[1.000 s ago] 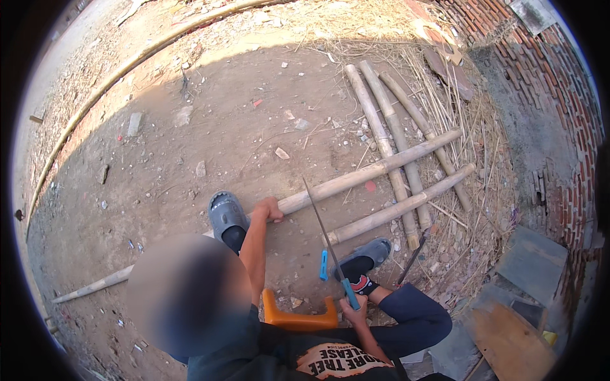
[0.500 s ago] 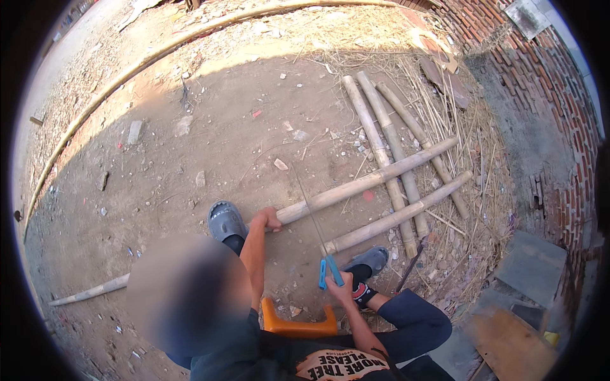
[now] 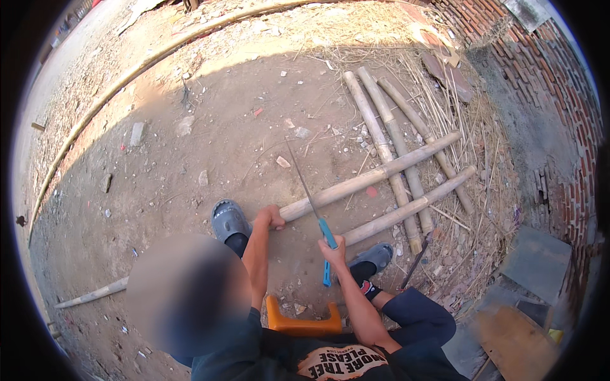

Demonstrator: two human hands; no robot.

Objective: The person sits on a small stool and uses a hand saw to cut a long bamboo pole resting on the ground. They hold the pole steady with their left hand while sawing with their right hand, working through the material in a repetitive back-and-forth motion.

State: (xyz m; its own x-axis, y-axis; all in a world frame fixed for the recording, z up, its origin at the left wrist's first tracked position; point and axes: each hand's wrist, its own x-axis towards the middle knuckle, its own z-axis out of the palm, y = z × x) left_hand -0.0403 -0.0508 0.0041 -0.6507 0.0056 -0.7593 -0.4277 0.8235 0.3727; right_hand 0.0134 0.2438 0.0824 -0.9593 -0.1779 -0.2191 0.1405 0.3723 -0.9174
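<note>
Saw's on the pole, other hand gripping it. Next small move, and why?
Probably a short, light draw of the saw back toward the body to start a groove. The right hand holds its blue handle with the blade laid across the pole, and the left hand grips the pole just beside it, so a gentle stroke would keep the blade from skipping toward those fingers.

Bare dirt ground point(image 3: 210, 133) under crossed bamboo poles point(image 3: 381, 171), straw point(image 3: 470, 127), perhaps small stones point(image 3: 136, 133).

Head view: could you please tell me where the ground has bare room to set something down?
Bare dirt lies beyond the left hand, between the held bamboo pole and the curved edge. Crowded: stacked poles and straw to the right.
</note>
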